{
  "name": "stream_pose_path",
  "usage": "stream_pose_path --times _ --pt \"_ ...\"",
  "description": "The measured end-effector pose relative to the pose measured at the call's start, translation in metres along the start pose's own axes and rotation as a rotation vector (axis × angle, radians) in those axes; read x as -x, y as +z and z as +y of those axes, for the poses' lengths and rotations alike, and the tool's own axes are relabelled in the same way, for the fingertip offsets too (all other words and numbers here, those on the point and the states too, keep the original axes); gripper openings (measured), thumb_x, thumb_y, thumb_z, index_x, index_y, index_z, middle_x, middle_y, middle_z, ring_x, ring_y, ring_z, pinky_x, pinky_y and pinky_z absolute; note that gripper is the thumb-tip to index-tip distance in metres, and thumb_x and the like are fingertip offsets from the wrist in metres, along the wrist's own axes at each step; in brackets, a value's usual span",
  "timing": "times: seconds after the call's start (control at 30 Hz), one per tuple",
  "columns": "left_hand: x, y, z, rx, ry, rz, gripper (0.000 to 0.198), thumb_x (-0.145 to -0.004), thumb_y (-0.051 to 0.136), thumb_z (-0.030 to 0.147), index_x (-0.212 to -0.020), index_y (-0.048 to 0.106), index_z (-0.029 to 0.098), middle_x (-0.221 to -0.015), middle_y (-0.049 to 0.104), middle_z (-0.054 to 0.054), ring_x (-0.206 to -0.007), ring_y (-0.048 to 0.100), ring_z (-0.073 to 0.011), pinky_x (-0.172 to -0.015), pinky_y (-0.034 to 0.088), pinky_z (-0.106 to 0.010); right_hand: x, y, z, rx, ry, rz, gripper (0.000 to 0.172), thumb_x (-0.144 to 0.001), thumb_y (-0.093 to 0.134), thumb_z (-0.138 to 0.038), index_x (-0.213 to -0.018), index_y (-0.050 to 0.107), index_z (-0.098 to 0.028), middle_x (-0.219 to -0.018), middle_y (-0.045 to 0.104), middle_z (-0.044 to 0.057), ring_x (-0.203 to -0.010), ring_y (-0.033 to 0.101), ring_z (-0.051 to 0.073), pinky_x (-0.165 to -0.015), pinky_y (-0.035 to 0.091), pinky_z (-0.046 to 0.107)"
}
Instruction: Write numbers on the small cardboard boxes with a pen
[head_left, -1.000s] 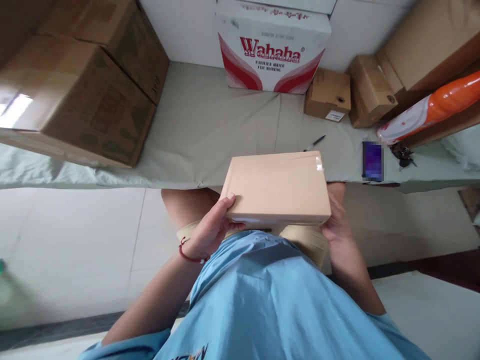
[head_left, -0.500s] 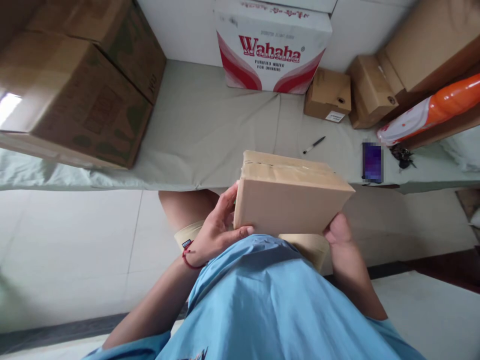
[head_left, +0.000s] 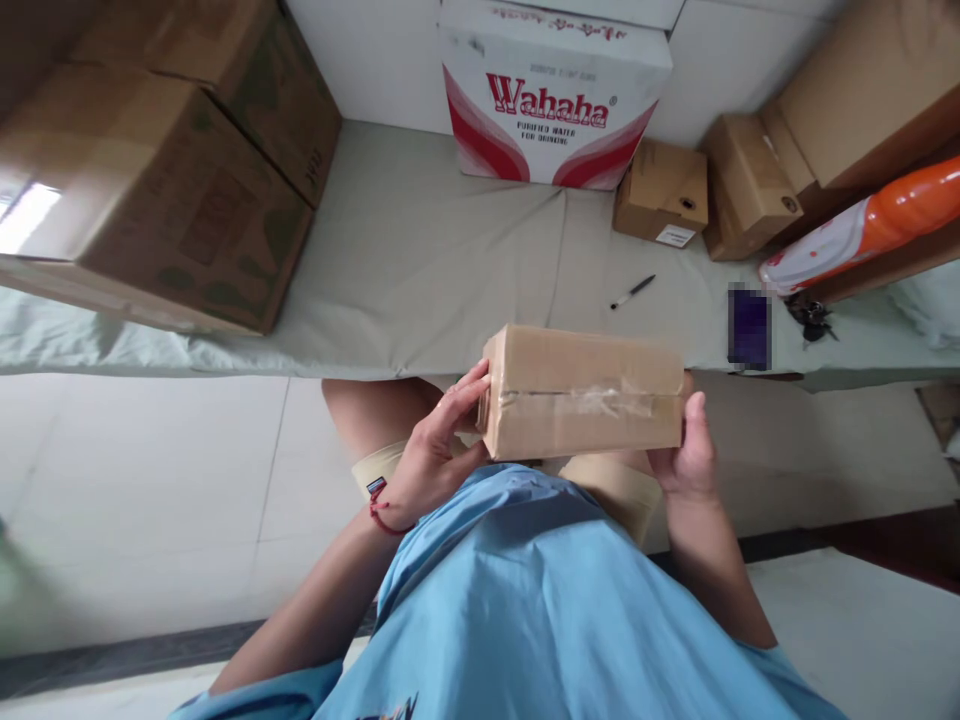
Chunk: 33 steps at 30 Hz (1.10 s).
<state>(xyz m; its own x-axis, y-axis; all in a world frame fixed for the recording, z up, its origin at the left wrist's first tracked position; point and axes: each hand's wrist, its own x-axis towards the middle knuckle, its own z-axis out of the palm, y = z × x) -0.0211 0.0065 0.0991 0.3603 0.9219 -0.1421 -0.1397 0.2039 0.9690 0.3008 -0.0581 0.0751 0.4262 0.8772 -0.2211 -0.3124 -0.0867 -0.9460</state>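
A brown cardboard box [head_left: 589,365] is held above my lap, in front of the table's near edge. A taped seam runs lengthwise along the face turned up to me, with the tape wrinkled near the middle. My left hand [head_left: 442,425], with a red cord bracelet at the wrist, grips the box's left end, fingers on its side. At the right end my right hand [head_left: 688,450] holds the box, its thumb up along the end and its other fingers hidden behind or beneath.
The table [head_left: 420,240] has a greenish cloth. Large cartons [head_left: 202,210] stand at left, a white Wahaha carton [head_left: 559,110] at the back. Small boxes [head_left: 664,195], an orange-and-white roll [head_left: 862,225], keys [head_left: 811,318], a blurred-out phone [head_left: 750,328] and a pen [head_left: 634,291] lie at right.
The box has been turned in my hands, so the taped seam face now points up at me instead of a plain face. My right thumb has come into view at its right end.
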Motion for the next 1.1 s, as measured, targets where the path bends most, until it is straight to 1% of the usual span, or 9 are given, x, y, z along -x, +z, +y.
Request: stream_pose_path --times 0.07,0.17,0.33,0.53,0.67,0.8,0.93,1.03,1.1 --pt "0.001 -0.001 0.000 0.010 0.024 -0.047 0.058 -0.085 0.090 0.024 -0.140 0.074 0.032 -0.176 0.047 -0.007 -0.170 0.032 -0.0357 -0.140 0.029 -0.054 0.004 0.004 -0.004 0.016 0.006 -0.018 0.056 -0.100 0.057 -0.078 -0.129 0.078 -0.036 -0.133 0.080 0.003 -0.140 0.068 0.032 -0.110 0.062 0.052" --pt "0.003 -0.001 0.000 0.076 0.037 -0.076 0.047 -0.090 0.086 0.033 -0.135 0.073 0.030 -0.171 0.053 -0.009 -0.168 0.034 -0.0373 -0.137 0.034 -0.055 0.007 0.008 -0.011 0.050 -0.017 -0.057 0.053 -0.093 0.075 -0.065 -0.135 0.075 -0.033 -0.134 0.079 0.005 -0.137 0.069 0.031 -0.113 0.060 0.048" --pt "0.005 0.003 0.003 0.110 0.055 -0.023 0.053 -0.093 0.084 0.050 -0.140 0.069 0.032 -0.171 0.053 -0.011 -0.165 0.040 -0.0386 -0.129 0.044 -0.055 0.006 0.004 -0.017 0.088 -0.058 -0.088 0.044 -0.088 0.081 -0.050 -0.129 0.077 -0.034 -0.135 0.077 0.004 -0.138 0.066 0.031 -0.120 0.053 0.049" --pt "0.002 0.007 0.004 -0.010 0.138 -0.023 0.052 -0.088 0.091 0.029 -0.135 0.069 0.032 -0.174 0.049 -0.009 -0.170 0.031 -0.0332 -0.131 0.043 -0.051 0.003 -0.003 -0.016 0.041 -0.082 -0.073 0.050 -0.078 0.078 -0.037 -0.128 0.076 -0.036 -0.135 0.076 0.002 -0.129 0.067 0.029 -0.115 0.053 0.049" --pt "0.003 0.008 0.005 -0.099 0.180 -0.042 0.057 -0.087 0.092 0.026 -0.138 0.069 0.031 -0.174 0.049 -0.011 -0.171 0.028 -0.0356 -0.135 0.038 -0.056 0.000 -0.004 -0.017 -0.001 -0.100 0.018 0.041 -0.087 0.068 -0.054 -0.120 0.079 -0.032 -0.128 0.076 0.005 -0.124 0.068 0.030 -0.110 0.054 0.049" --pt "0.006 0.016 0.014 -0.248 0.263 -0.113 0.057 -0.084 0.093 0.021 -0.137 0.074 0.031 -0.169 0.056 -0.012 -0.165 0.041 -0.0384 -0.138 0.030 -0.062 -0.004 -0.007 -0.013 -0.041 -0.091 0.129 0.040 -0.096 0.065 -0.058 -0.118 0.082 -0.029 -0.125 0.078 0.005 -0.120 0.070 0.024 -0.110 0.052 0.041" --pt "0.004 0.029 0.025 -0.448 0.435 -0.281 0.056 -0.090 0.086 0.019 -0.143 0.072 0.031 -0.168 0.055 -0.012 -0.160 0.049 -0.0365 -0.136 0.034 -0.065 -0.006 -0.015 -0.003 -0.055 -0.016 0.169 0.037 -0.097 0.067 -0.055 -0.117 0.084 -0.028 -0.123 0.081 0.003 -0.113 0.073 0.024 -0.102 0.054 0.040" --pt "0.000 0.033 0.030 -0.507 0.519 -0.362 0.054 -0.094 0.082 0.019 -0.145 0.069 0.029 -0.167 0.055 -0.014 -0.159 0.050 -0.0359 -0.134 0.039 -0.065 -0.002 -0.021 0.001 -0.038 -0.001 0.219 0.034 -0.091 0.075 -0.050 -0.117 0.083 -0.029 -0.118 0.081 0.002 -0.105 0.074 0.023 -0.094 0.055 0.038" --pt "0.000 0.031 0.028 -0.499 0.547 -0.364 0.049 -0.095 0.078 0.015 -0.142 0.071 0.027 -0.164 0.059 -0.015 -0.156 0.054 -0.0358 -0.133 0.041 -0.065 0.003 -0.023 0.001 -0.019 -0.033 0.228 0.034 -0.085 0.082 -0.042 -0.117 0.082 -0.030 -0.120 0.080 0.001 -0.105 0.072 0.021 -0.091 0.055 0.035"
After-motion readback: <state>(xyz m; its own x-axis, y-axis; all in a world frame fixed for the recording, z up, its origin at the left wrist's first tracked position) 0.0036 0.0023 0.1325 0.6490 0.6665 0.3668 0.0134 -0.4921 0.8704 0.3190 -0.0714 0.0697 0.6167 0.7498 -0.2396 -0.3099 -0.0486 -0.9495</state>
